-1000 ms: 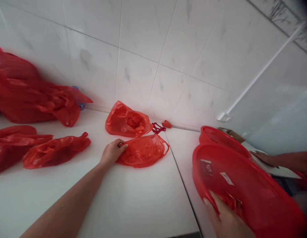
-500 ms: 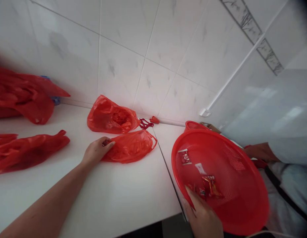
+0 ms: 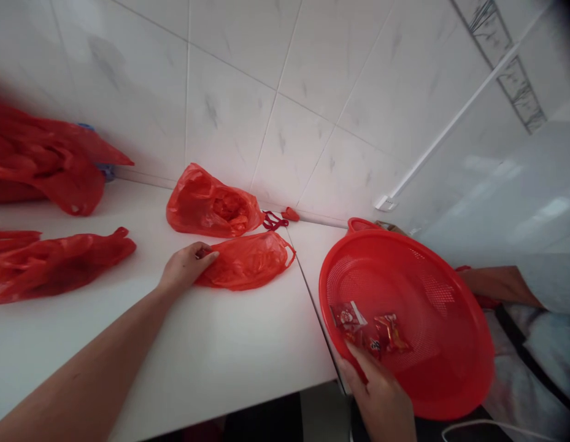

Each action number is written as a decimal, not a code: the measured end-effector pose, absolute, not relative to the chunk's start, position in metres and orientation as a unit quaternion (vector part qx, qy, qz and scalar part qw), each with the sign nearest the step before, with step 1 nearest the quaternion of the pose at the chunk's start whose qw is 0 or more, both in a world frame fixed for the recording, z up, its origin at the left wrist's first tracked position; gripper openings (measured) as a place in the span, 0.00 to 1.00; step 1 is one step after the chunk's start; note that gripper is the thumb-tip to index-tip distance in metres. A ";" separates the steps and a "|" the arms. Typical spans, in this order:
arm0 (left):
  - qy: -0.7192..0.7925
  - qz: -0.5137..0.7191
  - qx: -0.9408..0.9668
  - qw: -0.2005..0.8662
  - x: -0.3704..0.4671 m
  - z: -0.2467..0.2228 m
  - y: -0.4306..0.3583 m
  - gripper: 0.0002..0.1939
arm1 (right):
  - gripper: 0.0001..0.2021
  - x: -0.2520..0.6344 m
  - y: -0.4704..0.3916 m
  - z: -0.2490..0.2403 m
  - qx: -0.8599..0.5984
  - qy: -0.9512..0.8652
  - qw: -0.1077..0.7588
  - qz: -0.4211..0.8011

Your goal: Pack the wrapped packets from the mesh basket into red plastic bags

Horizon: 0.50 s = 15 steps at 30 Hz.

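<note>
Red plastic bag point(image 3: 248, 261) is lying on the white table point(image 3: 229, 344), left hand point(image 3: 187, 267) pinching its left end between thumb and fingers. Right hand point(image 3: 379, 393) is gripping the near rim of a tilted red basket point(image 3: 432, 356), thumb inside; small wrappers point(image 3: 390, 333) are resting within.

Our right hand point(image 3: 379, 393) has tipped the large red basket point(image 3: 432, 368) so its mouth now faces us more; we see more of the wrapped packets point(image 3: 392, 331) inside. White slip point(image 3: 359, 314), earlier apart from the pale-printed packet point(image 3: 343, 314) at the basket's near-left wall, now lies against it. Second basket point(image 3: 361, 224), first broadly exposed behind the large one, now shows only an end. Co-worker's hand has gone from sight behind the large basket; forearm point(image 3: 494, 283) shows.
</note>
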State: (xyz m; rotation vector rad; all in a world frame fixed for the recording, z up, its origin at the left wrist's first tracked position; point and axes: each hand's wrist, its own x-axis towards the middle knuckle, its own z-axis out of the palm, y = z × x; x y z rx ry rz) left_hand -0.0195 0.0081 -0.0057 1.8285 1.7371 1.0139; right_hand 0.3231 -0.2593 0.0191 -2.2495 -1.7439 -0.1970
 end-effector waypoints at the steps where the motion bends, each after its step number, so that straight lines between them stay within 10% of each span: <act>1: 0.625 0.365 0.658 0.208 -0.019 -0.006 0.008 0.19 | 0.22 0.325 -0.260 0.019 -0.781 -0.604 0.148 -0.056; 10: 0.631 0.354 0.661 0.200 -0.019 -0.005 0.008 0.21 | 0.19 0.351 -0.248 0.024 -0.806 -0.573 0.149 -0.017; 15: 0.632 0.353 0.661 0.200 -0.019 -0.004 0.008 0.20 | 0.35 0.378 -0.225 0.028 -0.795 -0.583 0.151 -0.069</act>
